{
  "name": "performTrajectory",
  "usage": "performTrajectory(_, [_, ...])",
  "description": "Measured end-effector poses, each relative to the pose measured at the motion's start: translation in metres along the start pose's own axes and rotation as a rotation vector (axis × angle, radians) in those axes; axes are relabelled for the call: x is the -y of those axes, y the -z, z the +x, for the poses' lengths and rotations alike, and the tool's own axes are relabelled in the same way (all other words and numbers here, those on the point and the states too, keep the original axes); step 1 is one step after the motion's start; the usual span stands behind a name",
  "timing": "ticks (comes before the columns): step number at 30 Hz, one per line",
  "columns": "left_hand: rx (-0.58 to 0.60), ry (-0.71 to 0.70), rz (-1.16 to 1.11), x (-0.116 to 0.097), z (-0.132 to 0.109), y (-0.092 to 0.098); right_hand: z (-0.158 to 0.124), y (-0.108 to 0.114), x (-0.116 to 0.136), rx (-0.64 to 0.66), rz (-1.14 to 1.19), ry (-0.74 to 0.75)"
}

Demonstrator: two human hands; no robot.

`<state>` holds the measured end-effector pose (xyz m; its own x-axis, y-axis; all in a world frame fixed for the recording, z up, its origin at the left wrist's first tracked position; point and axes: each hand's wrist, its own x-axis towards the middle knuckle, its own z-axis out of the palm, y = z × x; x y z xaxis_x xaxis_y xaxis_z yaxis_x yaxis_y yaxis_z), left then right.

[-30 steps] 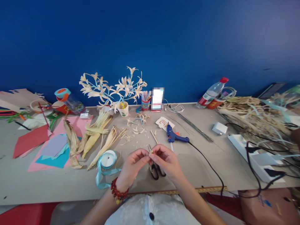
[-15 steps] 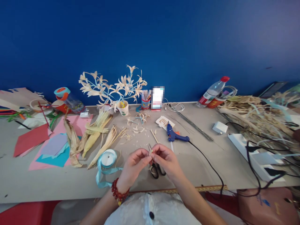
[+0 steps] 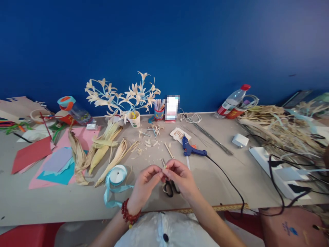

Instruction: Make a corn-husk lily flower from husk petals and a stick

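All places here are given from the black-handled scissors (image 3: 169,188), which lie on the table (image 3: 64,202) with the blades pointing away from the person. Well to the left of the scissors stands a spool of light blue ribbon (image 3: 117,175), and its loose end runs toward the near table edge. The left hand (image 3: 144,182), with a red bead bracelet (image 3: 128,212) at the wrist, hovers just left of the scissors and above them. Its thumb and forefinger are closed in a pinch on a small pale strip (image 3: 165,166). This strip is directly above the scissor blades, between the two hands, and its long axis goes up and slightly away from the person. It is too small to tell whether it is husk or a thin stick. The right hand (image 3: 180,178) is just right of the scissors and pinches the same strip from the other side, so both hands are equally near to it. Farther right and beyond the scissors lies the blue glue gun (image 3: 191,150), apart from the hands.
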<state>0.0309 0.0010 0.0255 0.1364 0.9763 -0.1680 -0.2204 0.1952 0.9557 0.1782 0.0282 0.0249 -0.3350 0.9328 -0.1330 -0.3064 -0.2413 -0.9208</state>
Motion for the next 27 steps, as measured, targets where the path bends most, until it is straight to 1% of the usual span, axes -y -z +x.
performTrajectory(2, [-0.013,0.004,-0.015,0.001,0.0,-0.001,-0.001,0.001,-0.003,0.018,-0.022,0.004])
performTrajectory(3, [-0.019,0.006,-0.013,0.001,0.0,-0.001,-0.001,0.003,-0.003,0.029,-0.069,0.014])
performTrajectory(5, [-0.036,0.013,-0.001,0.002,0.0,-0.001,0.0,0.015,0.0,0.04,-0.281,0.081])
performTrajectory(6, [-0.049,0.017,0.003,0.003,-0.001,-0.001,0.001,0.026,0.003,0.031,-0.452,0.135])
performTrajectory(8, [-0.072,0.018,0.002,0.005,-0.001,0.0,0.007,0.054,0.012,-0.044,-0.877,0.284])
performTrajectory(9, [-0.079,0.015,-0.002,0.007,-0.001,0.001,0.011,0.071,0.017,-0.117,-1.088,0.328])
performTrajectory(10, [-0.082,0.011,-0.007,0.008,-0.001,0.002,0.016,0.088,0.02,-0.196,-1.276,0.341])
performTrajectory(11, [-0.08,0.006,-0.009,0.009,-0.001,0.003,0.022,0.104,0.023,-0.247,-1.434,0.31])
performTrajectory(12, [-0.077,0.004,-0.01,0.01,-0.001,0.003,0.028,0.118,0.025,-0.253,-1.566,0.243])
performTrajectory(13, [-0.074,0.003,-0.012,0.011,0.0,0.004,0.034,0.13,0.025,-0.231,-1.666,0.177])
performTrajectory(15, [-0.071,0.005,-0.022,0.012,0.0,0.004,0.045,0.146,0.024,-0.184,-1.71,0.146])
performTrajectory(17, [-0.072,0.005,-0.033,0.013,0.0,0.004,0.054,0.153,0.022,-0.141,-1.718,0.147])
performTrajectory(22, [-0.095,-0.007,-0.011,0.013,-0.001,0.009,0.065,0.155,0.022,-0.088,-1.709,0.166])
performTrajectory(27, [-0.122,-0.015,0.031,0.01,-0.001,0.012,0.072,0.16,0.035,-0.021,-1.624,0.159])
